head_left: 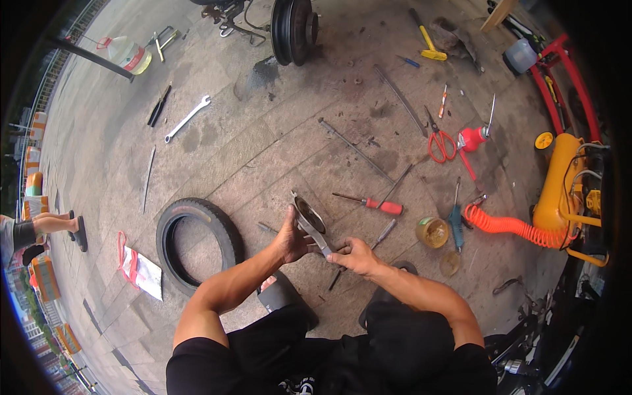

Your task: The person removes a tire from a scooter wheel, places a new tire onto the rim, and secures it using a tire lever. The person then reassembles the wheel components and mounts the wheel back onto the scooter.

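I squat over a paved floor and hold a grey metal part (309, 217) with a round dished end and a flat arm. My left hand (291, 238) grips its middle from the left. My right hand (352, 253) pinches its lower end near the floor. A black tyre (197, 243) lies flat just left of my left forearm. A red-handled screwdriver (372, 203) lies just beyond my hands, and another thin tool (384, 232) rests beside my right hand.
Red scissors (440, 141), a red oil can (473, 138), long metal rods (355, 150), a spanner (187, 118), a yellow hammer (426, 38) and a small jar (432, 232) litter the floor. A yellow compressor (566, 191) with an orange coiled hose (507, 225) stands right. A wheel (294, 29) stands at top. Another person's feet (59, 227) are left.
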{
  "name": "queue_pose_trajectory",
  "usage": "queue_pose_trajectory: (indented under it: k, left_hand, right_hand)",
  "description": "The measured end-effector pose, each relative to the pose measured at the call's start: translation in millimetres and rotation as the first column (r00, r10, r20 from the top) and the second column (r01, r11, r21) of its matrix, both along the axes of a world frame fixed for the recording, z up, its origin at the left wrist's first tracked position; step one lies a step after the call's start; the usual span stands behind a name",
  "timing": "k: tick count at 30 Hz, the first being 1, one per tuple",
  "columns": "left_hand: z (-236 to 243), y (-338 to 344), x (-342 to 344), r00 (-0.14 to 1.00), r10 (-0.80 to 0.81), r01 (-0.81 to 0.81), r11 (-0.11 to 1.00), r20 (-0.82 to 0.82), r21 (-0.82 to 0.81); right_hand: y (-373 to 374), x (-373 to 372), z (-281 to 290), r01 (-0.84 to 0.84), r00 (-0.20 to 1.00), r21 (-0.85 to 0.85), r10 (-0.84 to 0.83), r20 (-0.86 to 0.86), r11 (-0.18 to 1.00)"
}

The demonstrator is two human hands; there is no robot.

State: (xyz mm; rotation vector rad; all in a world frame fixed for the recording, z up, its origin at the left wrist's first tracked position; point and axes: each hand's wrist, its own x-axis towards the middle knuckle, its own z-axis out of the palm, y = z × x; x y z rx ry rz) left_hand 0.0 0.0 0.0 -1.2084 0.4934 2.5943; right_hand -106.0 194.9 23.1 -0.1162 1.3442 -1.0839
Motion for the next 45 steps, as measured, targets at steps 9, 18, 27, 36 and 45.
queue_pose_trajectory:
  k: [9, 18, 27, 36, 45]
  left_hand:
    - [-6, 7, -8, 1.000, -0.007, 0.009, 0.994, 0.018, -0.108]
    - [-12, 1, -28, 0.983, 0.004, -0.007, 1.000, -0.181, -0.011]
    - [-8, -10, -37, 0.970, 0.044, -0.054, 0.998, -0.239, -0.039]
    - [21, -34, -48, 0.883, 0.049, -0.070, 0.997, -0.467, -0.028]
    - [45, -34, -69, 0.853, 0.068, -0.028, 0.996, -0.518, 0.086]
  right_hand:
    - [6, 6, -16, 0.027, 0.999, -0.001, -0.027, -0.031, 1.000]
    - [22, -12, -19, 0.178, 0.983, -0.070, -0.176, 0.045, 0.981]
    - [12, -11, -15, 0.042, 0.990, -0.138, -0.060, -0.124, 0.989]
    - [13, -24, -24, 0.154, 0.959, -0.195, -0.098, 0.267, 0.969]
    - [3, -29, 6, 0.276, 0.770, -0.419, 0.062, 0.634, 0.865]
